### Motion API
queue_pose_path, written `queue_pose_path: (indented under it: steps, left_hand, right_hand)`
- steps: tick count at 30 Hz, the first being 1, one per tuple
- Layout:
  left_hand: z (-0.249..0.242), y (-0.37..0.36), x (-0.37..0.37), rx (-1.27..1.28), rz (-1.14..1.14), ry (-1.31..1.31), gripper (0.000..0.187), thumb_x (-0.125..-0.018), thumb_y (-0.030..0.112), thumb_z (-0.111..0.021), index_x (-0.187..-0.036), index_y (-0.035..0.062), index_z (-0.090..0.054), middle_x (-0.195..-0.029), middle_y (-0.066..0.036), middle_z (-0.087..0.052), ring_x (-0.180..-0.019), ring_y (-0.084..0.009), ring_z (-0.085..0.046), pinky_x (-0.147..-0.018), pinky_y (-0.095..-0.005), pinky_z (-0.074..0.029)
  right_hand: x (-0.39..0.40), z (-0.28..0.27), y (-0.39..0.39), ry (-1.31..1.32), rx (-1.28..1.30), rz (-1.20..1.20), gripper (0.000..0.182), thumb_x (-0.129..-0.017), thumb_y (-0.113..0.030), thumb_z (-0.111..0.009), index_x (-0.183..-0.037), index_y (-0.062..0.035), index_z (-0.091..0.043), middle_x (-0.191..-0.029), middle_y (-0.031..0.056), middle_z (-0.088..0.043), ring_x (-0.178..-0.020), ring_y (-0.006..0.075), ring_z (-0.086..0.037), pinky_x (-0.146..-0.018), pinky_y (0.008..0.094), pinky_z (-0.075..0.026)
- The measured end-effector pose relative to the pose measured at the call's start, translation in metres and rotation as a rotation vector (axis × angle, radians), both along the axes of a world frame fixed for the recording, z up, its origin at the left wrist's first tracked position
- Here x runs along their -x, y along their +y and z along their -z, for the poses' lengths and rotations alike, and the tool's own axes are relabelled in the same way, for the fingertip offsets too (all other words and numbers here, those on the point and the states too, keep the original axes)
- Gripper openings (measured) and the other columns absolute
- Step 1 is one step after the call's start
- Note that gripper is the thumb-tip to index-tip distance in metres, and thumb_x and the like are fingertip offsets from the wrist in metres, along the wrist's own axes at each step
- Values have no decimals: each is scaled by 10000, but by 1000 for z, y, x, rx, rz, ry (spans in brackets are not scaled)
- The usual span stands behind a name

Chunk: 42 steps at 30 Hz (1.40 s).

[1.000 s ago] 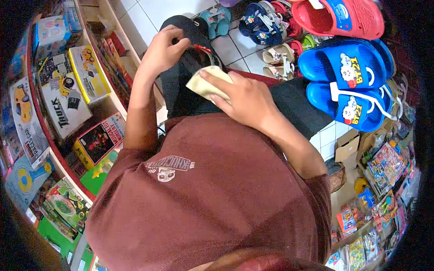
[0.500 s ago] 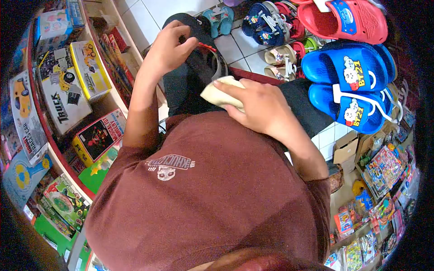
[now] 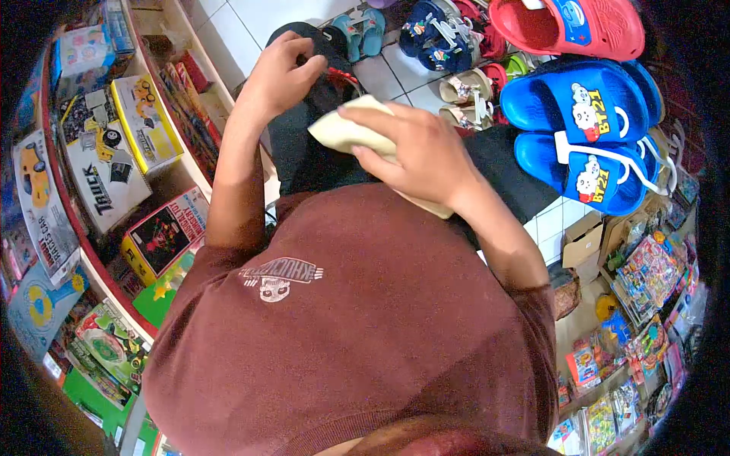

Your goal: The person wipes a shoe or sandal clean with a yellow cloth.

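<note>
My left hand (image 3: 283,76) is raised over the dark trouser leg (image 3: 293,144), its fingers curled and thumb bent in. Whatever it grips, if anything, is too unclear to name. Beside it, a dark item with a red edge (image 3: 344,76) is partly hidden behind the cloth and my hands. My right hand (image 3: 426,156) is closed on a pale yellow cloth (image 3: 346,135), which sticks out past the fingertips on the left; another bit of it shows under the palm.
Boxed toys (image 3: 103,163) fill shelves on the left. Blue slippers (image 3: 574,102) and a red clog (image 3: 566,30) hang at the upper right. Small sandals (image 3: 468,99) are beyond my knees. Packaged toys (image 3: 650,277) and an open carton (image 3: 584,242) stand at the right.
My right hand has moved left and slightly up with the cloth, nearer my left hand. More of the cloth shows under the palm. My left hand has shifted slightly left.
</note>
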<state>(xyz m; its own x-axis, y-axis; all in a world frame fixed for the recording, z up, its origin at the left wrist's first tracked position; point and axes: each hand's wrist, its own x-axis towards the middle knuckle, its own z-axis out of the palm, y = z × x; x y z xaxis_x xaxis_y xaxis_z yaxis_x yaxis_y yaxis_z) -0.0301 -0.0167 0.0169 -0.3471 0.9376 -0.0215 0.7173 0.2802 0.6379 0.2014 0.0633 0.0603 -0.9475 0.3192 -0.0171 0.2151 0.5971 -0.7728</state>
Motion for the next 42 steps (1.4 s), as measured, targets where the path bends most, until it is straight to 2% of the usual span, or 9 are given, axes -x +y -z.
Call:
queue_pose_path:
  steps: [7, 11, 18, 23, 27, 29, 32, 35, 42]
  left_hand:
    - [2, -8, 1, 15, -23, -48, 328, -859, 263, -551, -763, -51, -555, -780, -200, -488, -749, -359, -508, -702, -416, -420]
    - [2, 0, -1, -92, 73, -92, 373, -938, 289, -496, -822, -59, -561, -786, -197, -495, -757, -369, -504, -713, -406, -414]
    - [36, -6, 10, -1, -61, -302, 362, -947, 282, -495, -862, -67, -542, -758, -170, -472, -737, -308, -504, -709, -378, -404]
    - [33, -2, 21, -7, 110, -79, 332, -917, 252, -571, -782, -51, -556, -787, -175, -530, -723, -333, -526, -680, -389, -424]
    - [8, 7, 11, -102, 265, -11, 294, -879, 234, -641, -765, -33, -595, -775, -174, -550, -731, -334, -553, -654, -387, -438]
    - [4, 10, 7, -109, 354, 48, 286, -933, 230, -578, -816, -30, -595, -698, -149, -528, -645, -273, -538, -614, -352, -439]
    - [-4, 12, -9, 184, 190, -187, 442, -933, 394, -555, -722, 25, -675, -653, -143, -614, -650, -331, -602, -609, -395, -468]
    - [-1, 10, -13, 252, 85, -6, 591, -916, 537, -501, -618, 56, -670, -552, -165, -575, -571, -352, -596, -545, -409, -462]
    - [17, 10, -7, 251, 24, 43, 576, -870, 563, -545, -643, 52, -686, -547, -188, -558, -562, -365, -588, -547, -423, -462]
  right_hand:
    - [0, -5, 11, -144, -12, -117, 355, -815, -292, -629, -1148, -171, -636, -927, 135, -655, -784, 341, -647, -697, 443, -534]
    - [26, -8, 6, 136, -36, 91, 396, -837, -302, -622, -1210, -172, -607, -975, 140, -656, -782, 339, -655, -687, 434, -538]
    - [3, 4, 4, -249, -70, -153, 441, -834, -352, -617, -1253, -221, -582, -970, 151, -668, -830, 346, -656, -734, 452, -536]
    - [-9, -14, 30, -323, 167, -272, 364, -823, -268, -632, -1166, -146, -651, -1062, 165, -664, -995, 342, -624, -859, 392, -496]
    - [1, 25, 28, 69, 285, -134, 423, -845, -283, -626, -1241, -138, -604, -1142, 179, -637, -1058, 346, -607, -896, 374, -479]
    - [5, 33, 12, -27, 202, -127, 444, -860, -313, -617, -1291, -218, -568, -1128, 172, -628, -1017, 354, -609, -873, 394, -487]
    - [-3, 32, -2, -178, 149, -138, 450, -864, -312, -610, -1310, -287, -550, -1062, 165, -631, -940, 362, -615, -830, 419, -491]
    - [-26, 34, -5, -187, 170, -205, 453, -855, -328, -610, -1304, -322, -550, -985, 169, -630, -876, 368, -625, -791, 444, -507]
    - [-58, 49, 13, -125, 666, -317, 368, -839, -125, -629, -1205, -88, -624, -1170, 161, -637, -1024, 276, -641, -885, 343, -482]
